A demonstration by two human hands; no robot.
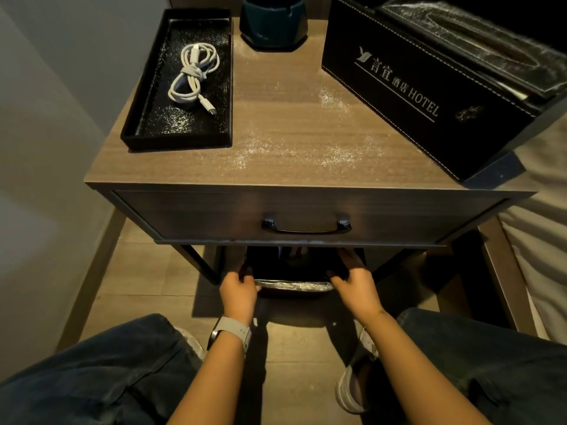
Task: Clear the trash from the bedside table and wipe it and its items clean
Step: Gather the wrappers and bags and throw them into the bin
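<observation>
- Under the bedside table [294, 139], low on the floor: a dark bin [291, 268] lined with a shiny bag, only its near rim and part of the interior showing beneath the drawer front [306, 216].
- Gripped on 2 sides: left hand [239, 289] curled over the bin's left rim, right hand [352, 285] curled over the right rim, fingers reaching inside the edge.
- Likely light and fairly stiff at the rim, judging by the thin wall; liner slick and crinkly, apt to slip off if pinched alone. Best held by the rigid rim, both sides at once, as now.
- Little clearance between bin and drawer underside; probably needs sliding out level along the floor rather than lifting.
- On the tabletop, dusted with pale powder: a black tray [147, 87] at the left, also speckled, holding 1 coiled white cable [193, 75].
- Cable soft and floppy, tied in a knot at the middle; easiest lifted by that knot so the loops stay together.
- Tray shallow and rigid, probably light; liftable by its long edges.
- Behind, a teal cup-like holder [273, 23], looks solid and possibly breakable; grip low on its body.
- At the right, a black leatherette tissue box [414, 87] marked HOTEL, dusty on top, overhanging the table's right edge slightly; bulky yet probably light, needing 2 hands at the ends.
- No cloth in view.
</observation>
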